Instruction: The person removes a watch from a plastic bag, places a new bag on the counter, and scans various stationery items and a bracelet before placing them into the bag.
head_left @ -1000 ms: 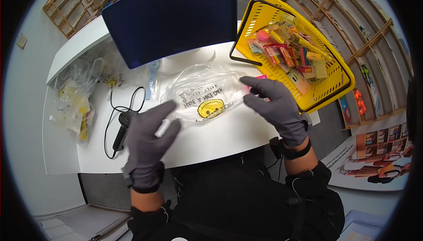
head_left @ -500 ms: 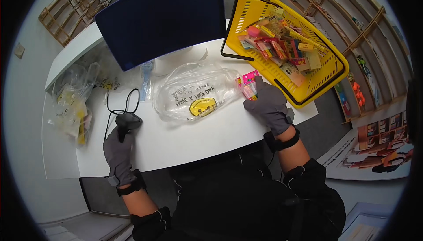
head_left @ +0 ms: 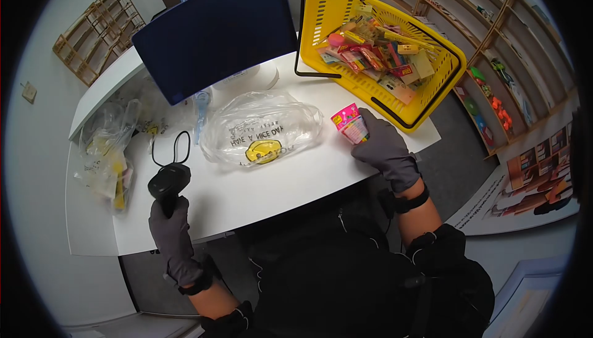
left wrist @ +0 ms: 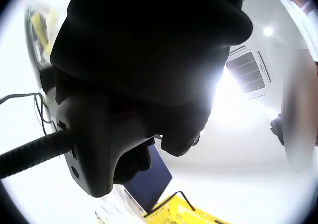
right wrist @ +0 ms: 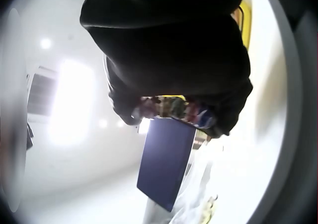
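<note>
The left hand (head_left: 168,227) has lifted the black scanner (head_left: 168,182) off the tabletop (head_left: 265,183) and is gripping its handle at the lower left, nose pointing up. The right hand (head_left: 384,146) is pinching the pink packet (head_left: 349,123) upright beside the yellow basket (head_left: 432,100), maybe so its label is showing. Only the left wrist view is showing the scanner's grey underside (left wrist: 94,144) up close.

My left hand (left wrist: 149,50) fills most of its wrist view, dark against glare; the scanner (left wrist: 94,144) handle is hidden under my fingers. My right hand (right wrist: 169,50) blocks the pink packet (right wrist: 174,107), only a blurred strip shows. Basket (head_left: 321,17) items too small to name. Bag (head_left: 262,129) print is reversed, partly unreadable.
</note>
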A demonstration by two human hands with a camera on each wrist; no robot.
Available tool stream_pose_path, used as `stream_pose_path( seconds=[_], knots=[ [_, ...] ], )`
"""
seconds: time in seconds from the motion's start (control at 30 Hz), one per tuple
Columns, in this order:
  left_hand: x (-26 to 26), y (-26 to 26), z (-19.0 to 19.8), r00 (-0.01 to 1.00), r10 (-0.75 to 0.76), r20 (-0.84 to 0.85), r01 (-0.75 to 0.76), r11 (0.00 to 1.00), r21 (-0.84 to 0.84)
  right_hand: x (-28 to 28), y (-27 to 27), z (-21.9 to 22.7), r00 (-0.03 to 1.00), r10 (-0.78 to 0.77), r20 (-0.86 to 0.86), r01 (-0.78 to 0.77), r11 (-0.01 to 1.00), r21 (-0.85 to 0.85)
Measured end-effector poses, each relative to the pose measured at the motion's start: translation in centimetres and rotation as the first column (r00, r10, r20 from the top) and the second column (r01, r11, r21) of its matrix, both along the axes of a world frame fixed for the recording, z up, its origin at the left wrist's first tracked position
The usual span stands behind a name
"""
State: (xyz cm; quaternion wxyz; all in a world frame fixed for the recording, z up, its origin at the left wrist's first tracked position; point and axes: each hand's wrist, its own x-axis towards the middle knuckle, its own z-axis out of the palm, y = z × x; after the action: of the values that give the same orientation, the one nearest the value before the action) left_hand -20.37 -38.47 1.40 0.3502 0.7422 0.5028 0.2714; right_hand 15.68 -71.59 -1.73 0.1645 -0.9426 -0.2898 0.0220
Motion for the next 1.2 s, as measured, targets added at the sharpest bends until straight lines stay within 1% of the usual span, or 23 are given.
stream_pose_path(
  seconds=[0.03, 0.07, 0.1, 0.13, 0.17, 0.2, 0.23, 0.27, 0.3, 0.33, 0.37, 0.4, 0.43, 0.47, 0.5, 0.57, 0.67, 0.77, 0.8, 0.9, 0.97, 1.1, 1.2],
  knots=[
    [-0.2, -1.3, 0.8, 0.981, 0.034, 0.193, -0.007, 0.99, -0.141, -0.4, -0.6, 0.8, 0.971, -0.002, -0.24, 0.047, 0.983, 0.18],
    [-0.4, -2.6, 1.5, 0.98, 0.037, 0.195, -0.009, 0.989, -0.144, -0.7, -1.1, 1.5, 0.886, 0.043, -0.461, 0.131, 0.932, 0.338],
    [-0.6, -4.1, 2.1, 0.966, 0.012, 0.257, 0.049, 0.972, -0.231, -0.9, -1.4, 1.7, 0.753, 0.129, -0.646, 0.246, 0.854, 0.458],
    [-0.8, -5.5, 2.6, 0.948, -0.005, 0.317, 0.11, 0.943, -0.314, -1.3, -1.6, 0.9, 0.751, 0.129, -0.647, 0.242, 0.859, 0.452],
    [-0.9, -6.5, 2.6, 0.927, -0.015, 0.375, 0.173, 0.904, -0.39, -1.9, -1.7, -0.7, 0.59, 0.376, -0.714, 0.317, 0.706, 0.634],
    [-0.8, -6.9, 2.4, 0.929, -0.008, 0.37, 0.165, 0.903, -0.397, -2.5, -1.6, -2.4, 0.413, 0.616, -0.671, 0.436, 0.513, 0.74],
    [-0.5, -7.1, 2.1, 0.945, -0.076, 0.317, 0.211, 0.884, -0.416, -3.1, -1.4, -3.5, 0.243, 0.817, -0.523, 0.582, 0.308, 0.752],
    [-0.1, -7.2, 2.0, 0.953, -0.146, 0.264, 0.254, 0.862, -0.438, -3.7, -0.8, -4.2, 0.232, 0.816, -0.529, 0.586, 0.317, 0.746],
    [0.3, -7.2, 2.0, 0.953, -0.216, 0.214, 0.293, 0.838, -0.46, -4.4, 0.2, -4.7, 0.152, 0.845, -0.513, 0.626, 0.319, 0.712],
    [1.0, -7.7, 2.2, 0.956, -0.205, 0.209, 0.282, 0.841, -0.462, -5.0, 1.3, -5.1, 0.072, 0.869, -0.489, 0.662, 0.325, 0.676],
    [1.9, -8.3, 2.4, 0.926, -0.341, 0.161, 0.376, 0.868, -0.323, -5.4, 2.0, -5.5, -0.005, 0.889, -0.458, 0.695, 0.332, 0.638],
    [3.0, -8.9, 2.7, 0.88, -0.465, 0.093, 0.474, 0.861, -0.183, -5.5, 2.3, -5.8, -0.012, 0.889, -0.458, 0.694, 0.337, 0.636],
    [3.7, -9.4, 2.8, 0.821, -0.57, 0.006, 0.57, 0.82, -0.05, -5.6, 2.5, -6.1, -0.029, 0.903, -0.428, 0.699, 0.325, 0.637],
    [4.1, -9.7, 2.9, 0.825, -0.565, 0.005, 0.565, 0.824, -0.053, -5.6, 2.7, -6.4, -0.045, 0.916, -0.398, 0.704, 0.312, 0.638],
    [4.5, -10.0, 3.2, 0.802, -0.596, 0.032, 0.597, 0.799, -0.08, -5.6, 2.8, -6.7, -0.058, 0.928, -0.367, 0.711, 0.297, 0.637],
    [5.3, -10.4, 3.4, 0.75, -0.656, 0.09, 0.662, 0.738, -0.134, -5.5, 3.0, -7.3, -0.075, 0.932, -0.355, 0.703, 0.302, 0.644],
    [6.5, -10.9, 2.7, 0.726, -0.681, 0.101, 0.687, 0.708, -0.165, -5.6, 3.0, -7.8, -0.104, 0.938, -0.33, 0.687, 0.308, 0.659],
    [7.9, -11.2, 2.1, 0.7, -0.704, 0.117, 0.712, 0.679, -0.177, -5.6, 2.8, -7.4, -0.068, 0.902, -0.425, 0.638, 0.367, 0.677],
    [8.3, -11.3, 1.9, 0.686, -0.717, 0.126, 0.727, 0.664, -0.178, -5.7, 2.7, -7.3, -0.07, 0.9, -0.429, 0.64, 0.37, 0.673],
    [9.0, -11.0, 1.5, 0.659, -0.74, 0.131, 0.75, 0.633, -0.194, -5.9, 2.5, -7.1, -0.028, 0.872, -0.49, 0.588, 0.41, 0.697],
    [9.3, -10.8, 1.3, 0.636, -0.762, 0.122, 0.767, 0.605, -0.216, -5.8, 2.4, -7.1, -0.036, 0.87, -0.491, 0.583, 0.418, 0.697],
    [9.6, -10.9, 1.4, 0.652, -0.745, 0.14, 0.756, 0.625, -0.195, -5.8, 2.4, -6.6, -0.045, 0.864, -0.502, 0.569, 0.435, 0.698],
    [9.5, -10.7, 1.5, 0.64, -0.754, 0.146, 0.766, 0.611, -0.202, -6.0, 2.4, -6.4, -0.038, 0.849, -0.527, 0.563, 0.454, 0.691]
  ],
)
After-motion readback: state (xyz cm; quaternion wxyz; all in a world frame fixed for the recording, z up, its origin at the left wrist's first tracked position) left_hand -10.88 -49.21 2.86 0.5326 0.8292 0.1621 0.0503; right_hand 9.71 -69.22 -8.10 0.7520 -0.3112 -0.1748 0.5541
